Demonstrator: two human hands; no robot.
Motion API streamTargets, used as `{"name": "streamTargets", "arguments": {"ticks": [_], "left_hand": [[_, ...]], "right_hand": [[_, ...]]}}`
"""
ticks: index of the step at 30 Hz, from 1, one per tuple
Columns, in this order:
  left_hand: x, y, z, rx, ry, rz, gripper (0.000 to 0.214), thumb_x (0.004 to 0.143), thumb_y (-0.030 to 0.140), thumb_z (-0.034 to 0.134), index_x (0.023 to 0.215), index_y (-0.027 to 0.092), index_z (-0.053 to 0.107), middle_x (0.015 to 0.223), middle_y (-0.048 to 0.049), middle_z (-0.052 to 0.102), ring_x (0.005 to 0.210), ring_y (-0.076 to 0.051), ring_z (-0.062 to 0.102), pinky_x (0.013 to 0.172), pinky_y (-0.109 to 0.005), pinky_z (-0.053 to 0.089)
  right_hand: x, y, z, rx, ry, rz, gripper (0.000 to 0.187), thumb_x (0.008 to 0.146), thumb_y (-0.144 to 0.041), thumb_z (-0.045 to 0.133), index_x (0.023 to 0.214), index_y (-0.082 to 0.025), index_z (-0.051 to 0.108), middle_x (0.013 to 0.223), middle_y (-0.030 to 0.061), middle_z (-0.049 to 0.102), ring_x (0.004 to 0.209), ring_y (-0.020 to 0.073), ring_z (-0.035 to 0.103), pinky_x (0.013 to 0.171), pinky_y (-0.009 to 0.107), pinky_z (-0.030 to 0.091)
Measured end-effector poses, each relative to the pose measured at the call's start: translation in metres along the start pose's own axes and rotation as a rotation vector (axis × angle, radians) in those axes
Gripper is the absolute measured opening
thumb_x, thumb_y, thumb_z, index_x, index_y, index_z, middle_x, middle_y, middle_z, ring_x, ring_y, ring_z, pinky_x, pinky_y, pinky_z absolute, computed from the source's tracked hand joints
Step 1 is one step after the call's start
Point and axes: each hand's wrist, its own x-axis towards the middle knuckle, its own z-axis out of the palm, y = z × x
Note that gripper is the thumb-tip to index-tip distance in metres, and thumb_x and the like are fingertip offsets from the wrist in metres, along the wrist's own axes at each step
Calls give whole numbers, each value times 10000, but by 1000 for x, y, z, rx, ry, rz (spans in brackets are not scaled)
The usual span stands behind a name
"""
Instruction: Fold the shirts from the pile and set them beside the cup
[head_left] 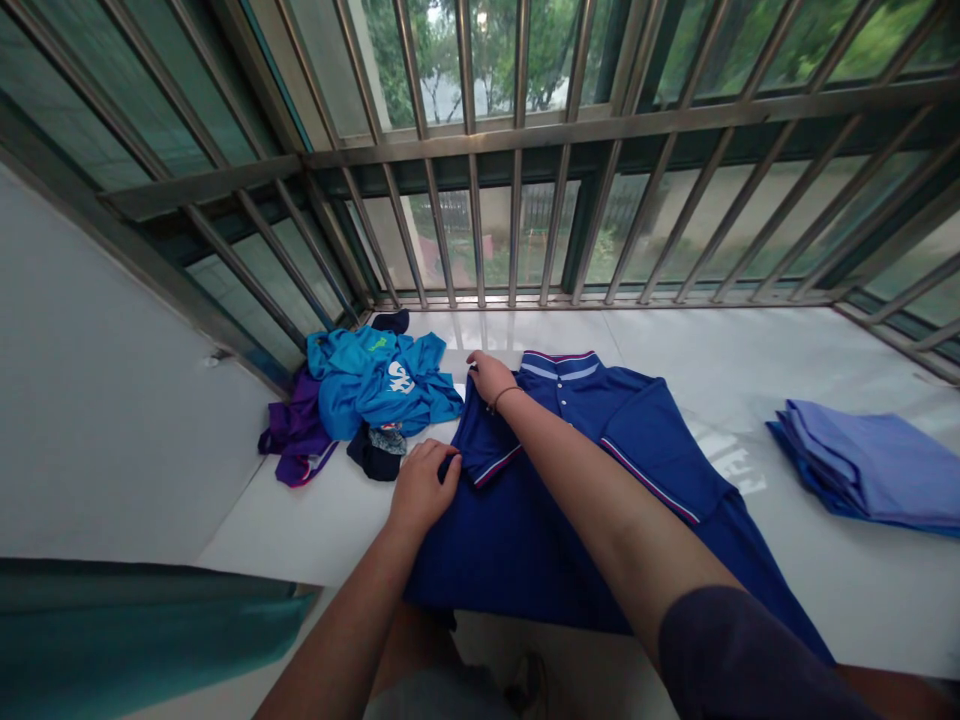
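A navy blue polo shirt (547,540) lies front up on the white sill, its striped collar toward the window and its lower part reaching the near edge. One sleeve is folded inward over the chest on the left; the other lies on the right side. With fingers curled, my left hand (426,485) grips the shirt's left edge below the folded sleeve. My right hand (491,380) reaches across and pinches the cloth at the left shoulder, its forearm covering part of the shirt front. The fingertips of both hands are partly hidden.
To the left is a loose heap of clothes: a bright blue shirt (390,385), a purple garment (300,435) and dark pieces (373,455). Folded lavender and blue clothes (877,465) lie stacked at the right. Metal window bars (517,230) rise behind the sill (300,530).
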Motion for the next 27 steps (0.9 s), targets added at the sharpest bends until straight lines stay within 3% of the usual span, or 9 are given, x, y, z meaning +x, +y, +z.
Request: {"name": "streamTargets", "arguments": {"ticks": [5,7,11,16,18,21,24,27], "left_hand": [[1,-1,1,11,17,-31,217,1066,281,524,1062,247,738,1096,-90,751,1091,-289,695,1019,-457,545],[1,-3,2,7,24,-46,231,1049,228,500,1054,247,730,1086,-90,746,1094,-287,694,1021,-450,543],[2,-6,4,19,35,-62,257,1038,196,467,1025,243,719,1074,-97,736,1093,-292,689,1033,-454,538],[3,-6,8,101,74,-75,186,1032,251,514,955,246,684,1024,-103,711,1036,-310,677,1000,-465,541],[3,-6,9,123,85,-75,149,1015,255,542,939,244,670,1011,-103,704,1018,-316,673,977,-467,546],[3,-6,10,132,93,-74,127,1006,256,557,924,247,654,1007,-99,706,1020,-319,675,973,-468,548],[3,-6,10,133,94,-74,115,1004,260,564,921,256,643,1014,-91,711,1035,-312,683,979,-458,548],[3,-5,9,121,95,-70,106,1000,261,565,925,254,639,1026,-91,715,1041,-311,686,976,-459,550]], "right_hand": [[-42,-7,-11,-101,40,-52,415,1083,-360,620,1450,-168,598,1461,221,639,1326,349,615,1104,459,490],[-73,-8,-16,-141,23,-195,402,1095,-451,607,1407,-199,639,1430,192,651,1339,347,584,1107,455,476],[-147,-3,-10,-240,-132,-541,507,1023,-667,674,1273,-227,710,1235,137,714,1162,309,635,999,423,512],[-203,7,10,-307,-135,-581,395,1027,-442,751,1345,-214,700,1333,126,713,1222,303,636,1059,440,508],[-208,10,9,-258,-133,-600,455,1042,-454,730,1414,-197,677,1403,130,700,1280,303,626,1105,445,500],[-199,22,-10,-204,-116,-559,467,1089,-524,635,1424,-203,688,1412,130,706,1290,296,627,1092,432,510],[-168,46,-45,-257,-53,-341,391,1154,-438,482,1341,-219,746,1336,134,735,1234,278,643,1086,405,499],[-120,78,-80,-352,8,-66,391,1141,-324,449,1325,-181,762,1341,180,728,1253,308,637,1107,412,484]]}}
